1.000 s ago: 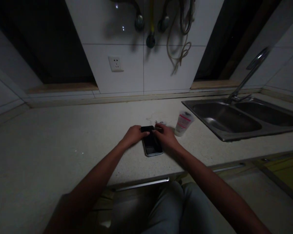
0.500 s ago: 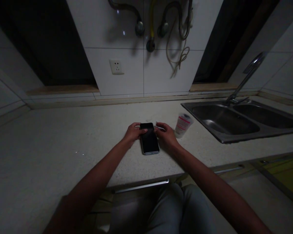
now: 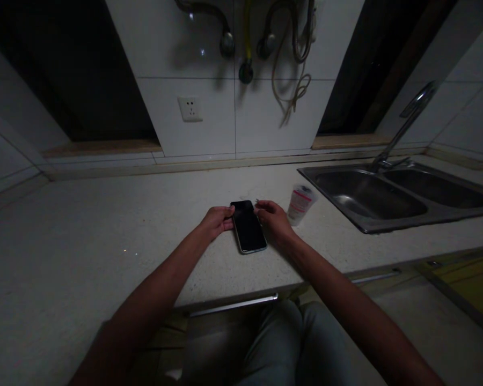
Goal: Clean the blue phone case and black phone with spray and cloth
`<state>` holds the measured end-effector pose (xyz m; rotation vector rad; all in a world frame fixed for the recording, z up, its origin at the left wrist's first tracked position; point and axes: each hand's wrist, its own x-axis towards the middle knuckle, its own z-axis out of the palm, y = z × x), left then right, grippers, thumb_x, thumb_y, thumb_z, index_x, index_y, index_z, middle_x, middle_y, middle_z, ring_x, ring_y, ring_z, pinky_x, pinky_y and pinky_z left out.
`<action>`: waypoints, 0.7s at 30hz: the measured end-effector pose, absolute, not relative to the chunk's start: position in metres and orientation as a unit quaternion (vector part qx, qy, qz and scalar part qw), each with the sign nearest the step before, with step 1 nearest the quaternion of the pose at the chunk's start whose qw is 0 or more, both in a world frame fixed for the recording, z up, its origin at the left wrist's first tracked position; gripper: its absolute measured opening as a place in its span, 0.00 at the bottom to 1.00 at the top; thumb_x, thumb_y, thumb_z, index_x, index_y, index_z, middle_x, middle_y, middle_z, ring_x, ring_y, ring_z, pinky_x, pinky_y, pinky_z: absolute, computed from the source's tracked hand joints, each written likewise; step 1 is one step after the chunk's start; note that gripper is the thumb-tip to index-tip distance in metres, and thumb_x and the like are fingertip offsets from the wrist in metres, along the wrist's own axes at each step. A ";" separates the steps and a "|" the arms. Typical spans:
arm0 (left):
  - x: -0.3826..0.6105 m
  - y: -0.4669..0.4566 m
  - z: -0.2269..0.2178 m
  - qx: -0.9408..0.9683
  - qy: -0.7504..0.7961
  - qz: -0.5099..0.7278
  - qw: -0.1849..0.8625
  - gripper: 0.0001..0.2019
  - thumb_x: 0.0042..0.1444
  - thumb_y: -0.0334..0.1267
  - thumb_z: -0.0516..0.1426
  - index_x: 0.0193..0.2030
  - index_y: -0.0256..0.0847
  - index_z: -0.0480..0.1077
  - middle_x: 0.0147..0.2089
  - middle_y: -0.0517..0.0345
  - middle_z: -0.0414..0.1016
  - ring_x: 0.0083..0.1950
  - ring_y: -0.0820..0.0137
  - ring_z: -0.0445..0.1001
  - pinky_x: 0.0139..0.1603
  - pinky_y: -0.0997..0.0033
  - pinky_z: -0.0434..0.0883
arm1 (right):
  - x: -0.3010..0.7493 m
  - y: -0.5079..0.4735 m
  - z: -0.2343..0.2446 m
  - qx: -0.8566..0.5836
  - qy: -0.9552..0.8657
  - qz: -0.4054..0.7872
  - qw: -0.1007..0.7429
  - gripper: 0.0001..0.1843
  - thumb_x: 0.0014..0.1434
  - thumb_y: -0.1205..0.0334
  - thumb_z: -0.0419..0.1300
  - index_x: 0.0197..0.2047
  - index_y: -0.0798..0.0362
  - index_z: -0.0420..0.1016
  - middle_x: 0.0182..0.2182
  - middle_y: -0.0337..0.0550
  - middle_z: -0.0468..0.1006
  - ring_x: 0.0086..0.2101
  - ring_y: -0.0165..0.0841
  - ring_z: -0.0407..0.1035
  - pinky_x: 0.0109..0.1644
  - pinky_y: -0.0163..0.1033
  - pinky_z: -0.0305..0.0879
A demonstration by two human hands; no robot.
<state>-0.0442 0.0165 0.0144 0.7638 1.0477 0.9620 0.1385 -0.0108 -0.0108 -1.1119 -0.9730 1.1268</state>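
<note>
A black-screened smartphone in a pale case or frame lies on the counter, screen up and slightly turned. My left hand is at its left edge, the thumb on the upper left side and the fingers curled along it. My right hand is by the upper right edge, with thumb and index finger close together. Something small and thin seems to show at those fingertips, too small to name. Just right of that hand stands a clear plastic cup with pink print.
A double steel sink with a chrome faucet is set into the pale counter at right. Behind it, the tiled wall bears a socket, pipes and a hanging cord. A metal handle runs below the front edge.
My left thumb has drawn back from the screen to the phone's left edge. The phone is turned slightly, its lower end further right. My right hand stays almost in place.
</note>
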 end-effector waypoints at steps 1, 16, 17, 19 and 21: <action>-0.044 0.016 0.015 0.340 0.473 0.430 0.690 0.05 0.58 0.26 0.59 0.31 0.30 0.72 0.32 0.47 0.78 0.30 0.68 0.78 0.42 0.60 0.79 | 0.139 -0.011 -0.010 -0.481 -0.419 0.487 0.597 0.24 0.40 0.55 0.70 0.43 0.51 0.74 0.44 0.46 0.78 0.40 0.37 0.72 0.44 0.43 0.66; -0.035 0.010 0.017 0.348 0.494 0.444 0.661 0.05 0.57 0.28 0.60 0.31 0.30 0.73 0.29 0.49 0.75 0.25 0.70 0.75 0.29 0.69 0.75 | 0.133 -0.019 -0.004 -0.446 -0.414 0.561 0.561 0.28 0.41 0.58 0.71 0.46 0.51 0.71 0.39 0.43 0.80 0.40 0.39 0.74 0.46 0.44 0.69; -0.035 0.011 0.017 0.342 0.490 0.454 0.661 0.05 0.57 0.29 0.60 0.31 0.31 0.73 0.29 0.50 0.75 0.25 0.70 0.75 0.29 0.68 0.75 | 0.132 -0.021 -0.002 -0.443 -0.406 0.580 0.550 0.29 0.41 0.58 0.72 0.47 0.51 0.71 0.39 0.44 0.80 0.39 0.38 0.74 0.45 0.44 0.70; -0.035 0.012 0.016 0.320 0.479 0.486 0.657 0.05 0.57 0.29 0.61 0.31 0.31 0.72 0.29 0.50 0.75 0.25 0.71 0.75 0.31 0.68 0.76 | 0.132 -0.026 0.002 -0.442 -0.409 0.611 0.514 0.30 0.42 0.57 0.73 0.48 0.51 0.70 0.38 0.45 0.80 0.37 0.38 0.75 0.43 0.44 0.71; -0.035 0.014 0.015 0.289 0.463 0.528 0.650 0.05 0.57 0.29 0.61 0.31 0.33 0.71 0.29 0.51 0.76 0.26 0.71 0.75 0.33 0.68 0.76 | 0.132 -0.030 0.006 -0.446 -0.439 0.618 0.476 0.32 0.42 0.55 0.73 0.49 0.53 0.70 0.39 0.47 0.80 0.36 0.38 0.75 0.40 0.44 0.72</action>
